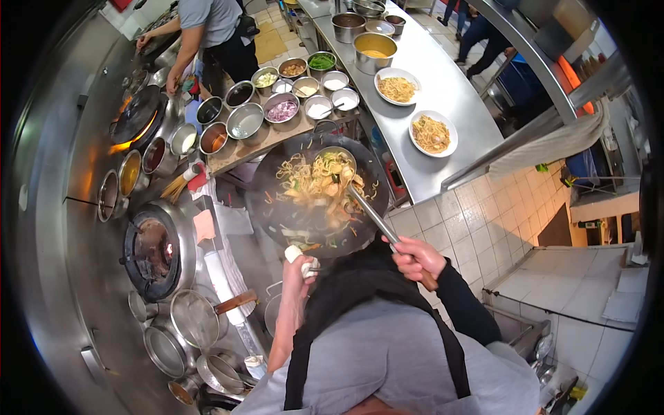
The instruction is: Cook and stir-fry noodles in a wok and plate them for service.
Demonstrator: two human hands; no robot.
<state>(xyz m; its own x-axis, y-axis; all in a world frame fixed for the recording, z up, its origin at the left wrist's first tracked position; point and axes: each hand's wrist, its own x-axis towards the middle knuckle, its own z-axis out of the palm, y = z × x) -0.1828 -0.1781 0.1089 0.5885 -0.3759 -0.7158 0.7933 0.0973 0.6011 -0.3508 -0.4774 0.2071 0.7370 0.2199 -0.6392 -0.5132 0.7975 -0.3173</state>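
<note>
My right hand (416,258) grips the wooden-ended handle of a long metal wok ladle (373,213), whose bowl rests among the noodles. In a large dark wok (264,207) lie steaming noodles (316,179) with vegetables and pieces that look like meat or seafood. At the wok's near edge my left hand (298,272) is closed on a white folded cloth (294,253), around what seems to be the wok's handle, mostly hidden. Beyond the wok, two white plates (455,136) of noodles stand on a steel counter (441,171).
Metal bowls of ingredients (282,110) stand beyond the wok. At left are a lit burner under another wok (136,114), a burner ring (154,249) with a small flame, and strainers (194,317). A co-worker (207,31) stands at the upper left; other people's legs show at the upper right.
</note>
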